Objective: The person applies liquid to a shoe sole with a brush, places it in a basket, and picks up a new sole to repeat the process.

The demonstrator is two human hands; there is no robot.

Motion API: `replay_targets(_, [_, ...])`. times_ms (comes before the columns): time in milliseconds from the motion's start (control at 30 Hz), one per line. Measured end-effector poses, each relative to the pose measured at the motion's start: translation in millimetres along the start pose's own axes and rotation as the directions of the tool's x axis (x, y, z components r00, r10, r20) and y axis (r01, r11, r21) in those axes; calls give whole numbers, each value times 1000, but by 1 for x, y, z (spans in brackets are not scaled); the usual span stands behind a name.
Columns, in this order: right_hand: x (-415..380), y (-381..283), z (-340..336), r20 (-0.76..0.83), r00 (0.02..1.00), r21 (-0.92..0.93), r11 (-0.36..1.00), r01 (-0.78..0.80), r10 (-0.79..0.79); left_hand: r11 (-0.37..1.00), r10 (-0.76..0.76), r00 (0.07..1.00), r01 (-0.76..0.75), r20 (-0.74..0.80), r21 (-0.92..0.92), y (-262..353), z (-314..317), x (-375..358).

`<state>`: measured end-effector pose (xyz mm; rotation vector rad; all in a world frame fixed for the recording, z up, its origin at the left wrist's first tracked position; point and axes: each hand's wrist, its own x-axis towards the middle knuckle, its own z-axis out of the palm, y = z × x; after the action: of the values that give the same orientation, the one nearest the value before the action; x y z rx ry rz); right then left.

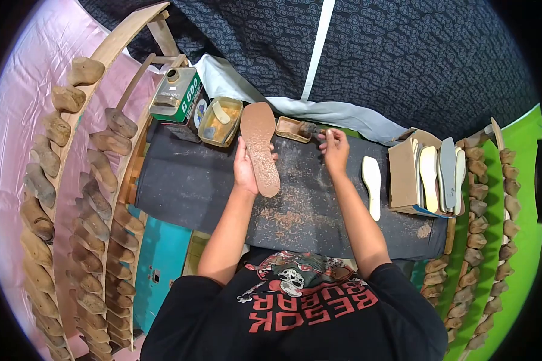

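Note:
My left hand (pixel 246 167) holds a brown, rough-surfaced sole (pixel 259 144) upright by its lower half, the thumb on one edge and fingertips on the other. Out to the right, my right hand (pixel 335 147) pinches the end of a small dark brush-like tool (pixel 310 129), whose far end is at a small tray (pixel 293 128) of brown material. Left of the sole sits a tub (pixel 221 121) with yellowish paste and a light spreader in it. A pale insole (pixel 372 188) lies on the dark table to the right of my right hand.
A green and silver can (pixel 177 99) stands at the back left. At the right is a cardboard box (pixel 405 180) of insoles. Brown crumbs lie across the dark table cover (pixel 337 231). Racks of wooden shoe lasts (pixel 39 186) flank both sides.

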<state>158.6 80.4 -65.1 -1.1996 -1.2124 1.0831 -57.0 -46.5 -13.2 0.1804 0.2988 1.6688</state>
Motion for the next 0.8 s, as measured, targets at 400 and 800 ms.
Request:
replay_targets(400, [-101, -116, -37, 113, 992, 460, 888, -3, -55, 974, -217, 976, 217, -13, 64, -25, 15, 23])
replay_targets(800, [-128, -154, -44, 244, 909, -9, 937, 350, -337, 968, -235, 968, 225, 86, 109, -49, 44, 37])
